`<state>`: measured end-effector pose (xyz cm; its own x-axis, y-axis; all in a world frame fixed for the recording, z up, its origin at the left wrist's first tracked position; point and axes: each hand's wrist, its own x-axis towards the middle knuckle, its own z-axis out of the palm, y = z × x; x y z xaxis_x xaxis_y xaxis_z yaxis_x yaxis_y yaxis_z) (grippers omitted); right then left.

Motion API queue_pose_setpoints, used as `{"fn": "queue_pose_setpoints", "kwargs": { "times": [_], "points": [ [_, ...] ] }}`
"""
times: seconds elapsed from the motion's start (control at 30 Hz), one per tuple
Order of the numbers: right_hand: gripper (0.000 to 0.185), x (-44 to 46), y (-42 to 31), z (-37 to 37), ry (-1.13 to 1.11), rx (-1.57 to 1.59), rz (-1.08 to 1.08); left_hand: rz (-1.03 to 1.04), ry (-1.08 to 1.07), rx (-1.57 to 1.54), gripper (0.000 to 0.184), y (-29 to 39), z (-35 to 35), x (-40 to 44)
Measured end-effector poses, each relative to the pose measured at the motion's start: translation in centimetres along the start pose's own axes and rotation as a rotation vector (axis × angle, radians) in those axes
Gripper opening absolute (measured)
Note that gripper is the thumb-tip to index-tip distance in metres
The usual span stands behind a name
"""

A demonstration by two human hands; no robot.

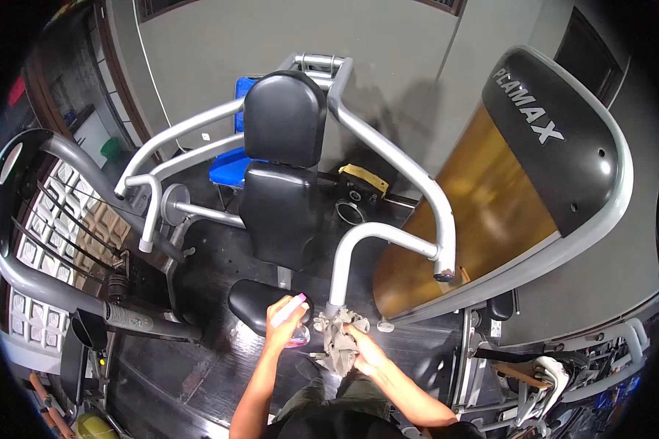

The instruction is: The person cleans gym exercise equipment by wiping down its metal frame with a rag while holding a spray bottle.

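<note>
Two bare hands, head view, low centre: left hand (283, 324), fingers closed round a spray bottle (288, 311) with a pink tip and pinkish base, placed over the front edge of a black seat pad (250, 302); right hand (367, 353), fingers gathered on a crumpled grey cloth (340, 344), set at the lower end of a silver handle (342, 267), contact between cloth and handle not certain. One exercise machine, comprising also an upper back pad (285, 117) and a lower back pad (279, 208), both black, above the seat. One weight-stack cover (476, 197), black and amber, lettered PLAMAX, to the right. One blue chair (228, 170), behind the pads. One yellow cloth (366, 178), draped over a black box (356, 196) near the wall
</note>
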<state>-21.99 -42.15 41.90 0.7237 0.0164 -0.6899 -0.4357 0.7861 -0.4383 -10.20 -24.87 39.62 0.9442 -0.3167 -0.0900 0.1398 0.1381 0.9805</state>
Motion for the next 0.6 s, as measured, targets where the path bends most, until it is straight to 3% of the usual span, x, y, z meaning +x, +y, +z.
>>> {"fn": "queue_pose_setpoints", "kwargs": {
  "times": [0.17,0.23,0.3,0.43,0.6],
  "points": [
    [0.027,-2.4,-1.4,0.2,0.041,-0.270,-0.092,0.017,-0.023,0.027,0.008,0.4,1.3,0.2],
    [0.030,-4.5,-3.2,1.0,0.037,-0.418,-0.256,0.008,-0.019,0.007,0.007,0.7,1.9,0.1],
    [0.034,-4.9,-4.6,0.6,0.092,-0.369,-0.212,0.000,-0.014,-0.008,0.007,0.8,2.3,-0.3],
    [0.033,-1.3,-4.2,-1.0,-0.019,-0.534,-0.073,0.044,0.021,-0.020,0.005,0.2,2.7,-1.0],
    [0.028,1.8,-1.6,-0.5,-0.121,-0.331,-0.076,0.082,0.098,0.046,0.006,0.8,2.9,-3.1]
  ]
}}
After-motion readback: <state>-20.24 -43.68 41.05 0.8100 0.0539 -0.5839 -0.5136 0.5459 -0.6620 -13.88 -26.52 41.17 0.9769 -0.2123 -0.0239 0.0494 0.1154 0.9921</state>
